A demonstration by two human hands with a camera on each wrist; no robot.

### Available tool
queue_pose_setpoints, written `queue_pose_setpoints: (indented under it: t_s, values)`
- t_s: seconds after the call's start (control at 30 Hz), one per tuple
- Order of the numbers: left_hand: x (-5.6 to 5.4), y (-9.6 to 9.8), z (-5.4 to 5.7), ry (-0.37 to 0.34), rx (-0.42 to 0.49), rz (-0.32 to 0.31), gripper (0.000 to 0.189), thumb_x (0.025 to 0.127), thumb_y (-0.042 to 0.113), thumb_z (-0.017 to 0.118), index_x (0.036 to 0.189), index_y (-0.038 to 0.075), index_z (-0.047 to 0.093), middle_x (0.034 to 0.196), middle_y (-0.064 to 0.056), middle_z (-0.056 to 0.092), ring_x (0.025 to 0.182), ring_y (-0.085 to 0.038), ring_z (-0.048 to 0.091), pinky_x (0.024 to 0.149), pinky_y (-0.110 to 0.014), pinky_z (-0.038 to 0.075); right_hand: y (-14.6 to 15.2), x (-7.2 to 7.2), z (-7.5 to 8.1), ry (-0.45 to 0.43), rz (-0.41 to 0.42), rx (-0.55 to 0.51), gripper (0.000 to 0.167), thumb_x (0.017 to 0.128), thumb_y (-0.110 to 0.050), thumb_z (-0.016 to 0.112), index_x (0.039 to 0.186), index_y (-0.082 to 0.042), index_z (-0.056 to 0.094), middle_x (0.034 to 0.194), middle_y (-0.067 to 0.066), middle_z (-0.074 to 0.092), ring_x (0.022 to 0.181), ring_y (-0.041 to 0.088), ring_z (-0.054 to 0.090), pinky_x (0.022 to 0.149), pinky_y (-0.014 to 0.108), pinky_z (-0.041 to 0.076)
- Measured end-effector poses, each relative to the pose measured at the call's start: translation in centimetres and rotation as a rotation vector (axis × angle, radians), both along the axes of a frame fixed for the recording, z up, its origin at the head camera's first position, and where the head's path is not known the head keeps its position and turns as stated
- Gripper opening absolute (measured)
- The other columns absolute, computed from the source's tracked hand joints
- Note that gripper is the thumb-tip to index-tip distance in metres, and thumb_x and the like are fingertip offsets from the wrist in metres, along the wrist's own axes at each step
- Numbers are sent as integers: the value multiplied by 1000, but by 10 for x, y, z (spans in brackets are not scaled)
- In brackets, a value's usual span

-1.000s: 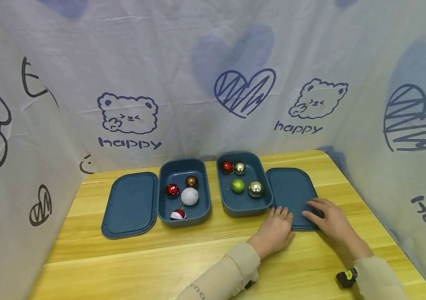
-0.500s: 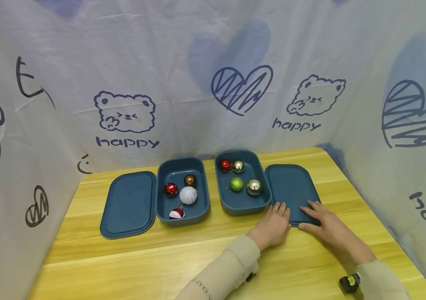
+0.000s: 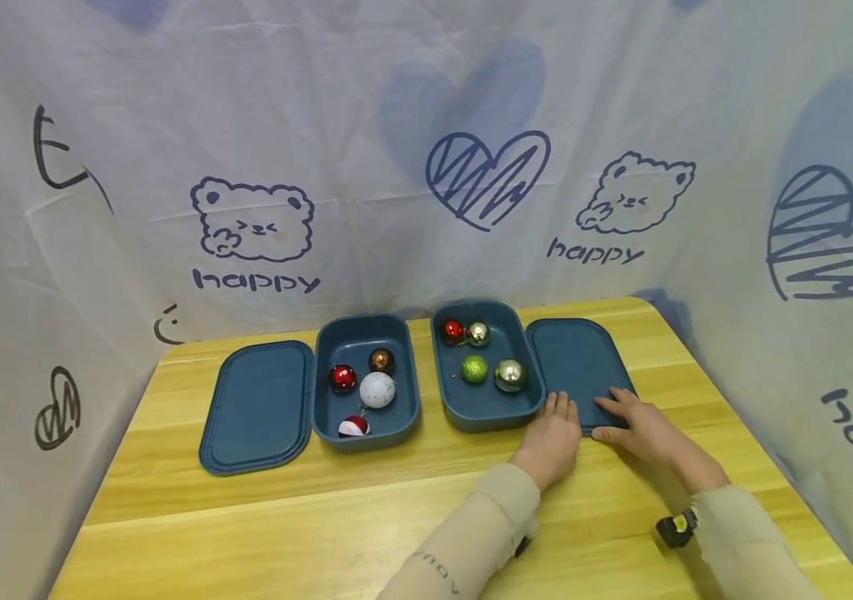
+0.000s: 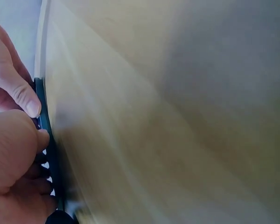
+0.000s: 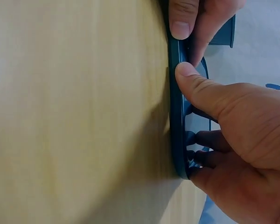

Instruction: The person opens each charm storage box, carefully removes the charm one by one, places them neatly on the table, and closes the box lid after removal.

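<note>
A dark blue lid (image 3: 579, 358) lies flat on the table, against the right side of a matching box (image 3: 494, 425). My left hand (image 3: 552, 437) rests at the lid's near left corner, beside the box. At the near right corner, my right hand (image 3: 642, 429) touches the lid with its fingers spread over the top. In the right wrist view, the right thumb meets the lid's near edge (image 5: 176, 116) and the fingers extend over it. The box holds a red bauble (image 3: 452, 331), a green glitter bauble (image 3: 474, 369) and two pale gold ones, the larger (image 3: 510, 375) nearer me.
Left of it stands a second blue box (image 3: 377, 442) with a white bauble (image 3: 377, 390), a red one (image 3: 343, 378), a copper one (image 3: 381, 360) and a red-and-white one (image 3: 354, 427). Another lid (image 3: 257, 408) lies at its left. Printed cloth (image 3: 366, 167) encloses the table (image 3: 268, 533).
The right lid has slid away from me toward the back of the table, with both hands following its near edge. The boxes and baubles have stayed put.
</note>
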State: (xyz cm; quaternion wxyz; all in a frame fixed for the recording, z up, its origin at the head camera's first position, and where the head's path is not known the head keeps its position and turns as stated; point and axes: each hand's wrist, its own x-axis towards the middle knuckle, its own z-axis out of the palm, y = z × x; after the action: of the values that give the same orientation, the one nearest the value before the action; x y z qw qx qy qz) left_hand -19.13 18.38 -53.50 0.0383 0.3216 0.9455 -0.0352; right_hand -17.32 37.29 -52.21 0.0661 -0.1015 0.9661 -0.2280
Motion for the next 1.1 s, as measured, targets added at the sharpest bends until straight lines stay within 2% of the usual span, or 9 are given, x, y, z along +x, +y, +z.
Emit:
queue_pose_setpoints:
  t_s: [0.23,0.47,0.63,0.87,1.0,1.1]
  values:
    - [-4,9,-2,-38,36,95,59,111,31,55,165,12,37,172,-5,33,161,-19,31,122,-23,38,-1,-14,5,-19,11,13,71,99,-35,75,150,9,52,157,47,32,143,68,32,112,77,36]
    - [-3,16,-3,-28,94,160,54,111,26,55,162,10,43,169,-5,38,158,-18,36,117,-23,45,0,-23,7,-58,-14,-4,74,99,-36,75,152,8,50,160,45,28,144,68,29,113,76,35]
    - [-5,21,-1,-22,96,190,50,112,22,52,161,10,45,168,-6,40,157,-18,38,115,-24,47,-2,-28,7,-52,-18,8,74,99,-37,75,152,8,50,160,45,29,144,68,31,113,76,35]
    - [-6,22,-2,9,47,185,49,113,21,52,160,12,46,167,-5,42,157,-16,38,116,-21,45,-2,-32,10,-55,-9,12,73,98,-36,76,151,9,51,159,45,30,144,67,32,113,75,36]
    - [-3,22,2,35,21,150,50,113,25,51,161,12,45,166,-4,43,156,-17,40,120,-24,42,-1,-33,12,-47,-2,13,72,98,-33,76,150,9,52,159,45,31,143,67,33,113,75,36]
    - [6,21,10,42,21,96,50,114,27,48,161,12,43,167,-5,42,155,-19,41,123,-29,39,0,-33,13,-40,4,24,67,98,-28,76,149,10,53,157,46,32,142,67,35,112,75,37]
